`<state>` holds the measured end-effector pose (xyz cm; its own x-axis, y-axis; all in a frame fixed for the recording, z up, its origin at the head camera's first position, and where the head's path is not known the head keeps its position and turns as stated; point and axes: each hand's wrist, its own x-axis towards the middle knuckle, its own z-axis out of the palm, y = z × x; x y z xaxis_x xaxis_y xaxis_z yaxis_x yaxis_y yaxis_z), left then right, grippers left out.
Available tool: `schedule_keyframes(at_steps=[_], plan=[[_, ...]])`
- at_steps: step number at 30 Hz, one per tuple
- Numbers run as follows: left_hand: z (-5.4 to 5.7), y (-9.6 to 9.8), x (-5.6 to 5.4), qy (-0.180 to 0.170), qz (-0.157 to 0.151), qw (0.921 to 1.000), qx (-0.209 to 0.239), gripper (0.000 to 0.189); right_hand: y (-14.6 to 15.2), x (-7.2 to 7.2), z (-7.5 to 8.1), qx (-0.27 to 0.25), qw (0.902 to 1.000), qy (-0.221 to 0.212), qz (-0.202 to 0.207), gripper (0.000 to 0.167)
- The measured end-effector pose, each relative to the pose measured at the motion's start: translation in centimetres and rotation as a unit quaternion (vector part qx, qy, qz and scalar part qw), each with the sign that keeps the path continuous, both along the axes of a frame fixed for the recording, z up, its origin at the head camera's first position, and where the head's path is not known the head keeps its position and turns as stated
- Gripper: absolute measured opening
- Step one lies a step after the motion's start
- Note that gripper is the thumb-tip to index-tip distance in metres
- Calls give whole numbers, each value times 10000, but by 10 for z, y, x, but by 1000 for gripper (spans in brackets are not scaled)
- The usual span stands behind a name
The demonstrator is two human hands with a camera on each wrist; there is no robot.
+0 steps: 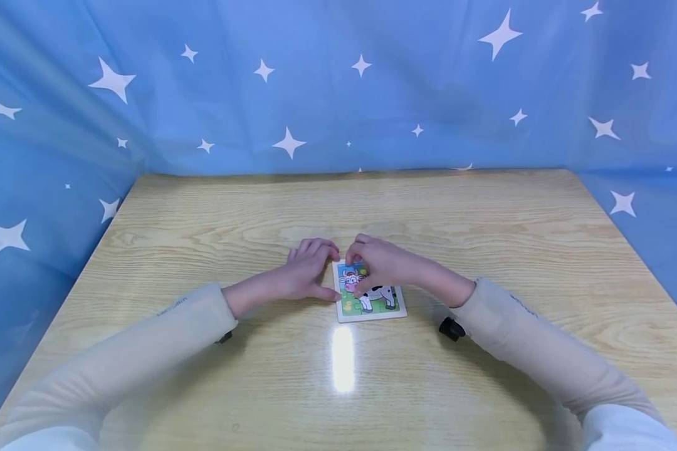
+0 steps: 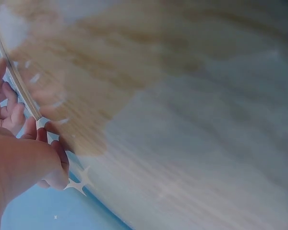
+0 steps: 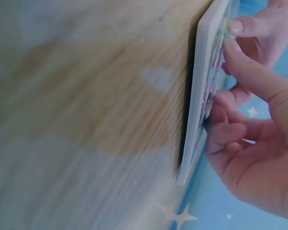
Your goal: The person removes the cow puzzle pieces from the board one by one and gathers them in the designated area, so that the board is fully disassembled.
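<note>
A small jigsaw puzzle (image 1: pixel 381 307) with a cartoon cow and a white frame lies flat on the wooden table. My left hand (image 1: pixel 309 270) holds the frame's left side, thumb by the lower part of the edge and fingertips at the far left corner. My right hand (image 1: pixel 385 261) reaches over the puzzle from the right, thumb on the cow picture and curled fingertips near the top edge. In the right wrist view, the right thumb and fingers (image 3: pixel 225 133) meet the puzzle's face; I cannot tell whether they pinch a piece. This hand hides the upper right of the picture.
The wooden table (image 1: pixel 214 376) reaches back to a blue curtain (image 1: pixel 338 88) with white stars, which also hangs along the sides. A bright light reflection (image 1: pixel 343 360) lies on the tabletop in front of the puzzle. A small black device (image 1: pixel 452 329) sits under the right cuff.
</note>
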<state>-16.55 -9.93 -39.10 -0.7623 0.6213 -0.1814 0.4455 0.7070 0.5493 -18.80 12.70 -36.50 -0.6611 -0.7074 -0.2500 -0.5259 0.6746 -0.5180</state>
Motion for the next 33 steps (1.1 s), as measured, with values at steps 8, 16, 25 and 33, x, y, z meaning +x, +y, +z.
schedule_keyframes(at_steps=[8, 16, 25, 33], plan=[[2, 2, 1, 7, 16, 10000, -18, 72, 3, 2, -1, -282, 9996, -64, 66, 56], [1, 1, 0, 19, 42, 10000, -12, 73, 4, 5, -3, -401, 9992, -53, 72, 50], [-2, -4, -3, -168, 174, 9996, 162, 69, 3, 5, -5, -384, 9990, -224, 45, 50], [-1, -3, -3, -157, 211, 9996, 77, 67, 3, 3, -8, -354, 9986, -383, -55, 49]])
